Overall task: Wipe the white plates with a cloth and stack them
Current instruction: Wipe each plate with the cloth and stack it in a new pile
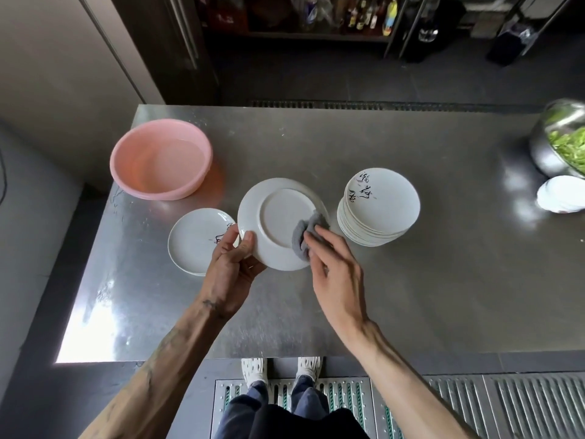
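A round white ceramic plate (278, 217) is held bottom-up above the brushed steel table (411, 296), roughly midway along it. The left hand (234, 261) grips the plate's near-left rim, with the thumb laid on the underside and the fingers curled beneath. The right hand (332, 274) pinches a bunched grey cloth (305, 236) and presses it against the plate's right rim, so both hands are occupied.

Just left of the held plate, a low pile of white plates (193, 239) lies face-up, nearer the table's left edge. A tall stack of white plates with black brush lettering (380, 207) stands just to the right. A pink plastic basin (161, 160), which seems to hold water, sits toward the far left corner. At the right edge are a steel bowl of green leaves (560, 141) and more white dishes (560, 194).

The main risk is the one-sided grip. The cloth pushes on the rim opposite the left hand, and a hard stroke could lever the plate out of those fingers. If the glaze is damp, that gets easier. A dropped plate would probably strike the low pile or the steel and chip. The tall stack's rims look slightly staggered, so a nudge from the right forearm or a carelessly set plate might shift it.
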Available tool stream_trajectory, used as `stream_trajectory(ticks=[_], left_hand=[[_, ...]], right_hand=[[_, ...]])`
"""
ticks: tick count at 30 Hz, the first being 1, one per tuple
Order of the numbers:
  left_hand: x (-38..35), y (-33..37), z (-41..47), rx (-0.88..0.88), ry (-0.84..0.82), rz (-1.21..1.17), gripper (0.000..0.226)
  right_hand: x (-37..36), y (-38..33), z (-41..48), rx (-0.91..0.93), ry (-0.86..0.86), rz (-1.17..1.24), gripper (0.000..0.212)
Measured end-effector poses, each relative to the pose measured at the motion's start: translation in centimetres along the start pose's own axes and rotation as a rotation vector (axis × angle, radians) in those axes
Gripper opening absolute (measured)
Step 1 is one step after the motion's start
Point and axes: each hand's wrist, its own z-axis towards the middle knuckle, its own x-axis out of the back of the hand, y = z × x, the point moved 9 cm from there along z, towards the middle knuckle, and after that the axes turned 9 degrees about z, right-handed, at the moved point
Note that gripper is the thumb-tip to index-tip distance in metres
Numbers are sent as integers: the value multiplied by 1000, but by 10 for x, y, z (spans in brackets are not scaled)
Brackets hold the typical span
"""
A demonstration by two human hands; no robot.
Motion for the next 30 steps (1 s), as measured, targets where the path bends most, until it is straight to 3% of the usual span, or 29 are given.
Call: stream_trajectory(ticks=[4, 7, 12, 16, 21, 25, 30], left_hand=[[-6, 0, -2, -23, -5, -4, 36], [-15, 2, -2, -57, -8, -12, 20], [-27, -1, -6, -65, -21, -50, 42], [-22, 5, -1, -78, 56, -78, 20], [-27, -1, -3, -37, 18, -115, 21], [-16, 0, 0, -47, 81, -111, 24], [-7, -5, -5, -19, 68, -31, 21]], right_hand=[[11, 9, 22, -122, 106, 5, 35], [-10, -16, -3, -42, 63, -10, 38], [-37, -33, -12, 77, 2, 4, 38], [-21, -21, -14, -3, 138, 22, 37], [-42, -43, -16, 130, 43, -8, 38], [-13, -11, -20, 23, 158, 41, 44], [23, 36, 15, -166, 268, 168, 34]])
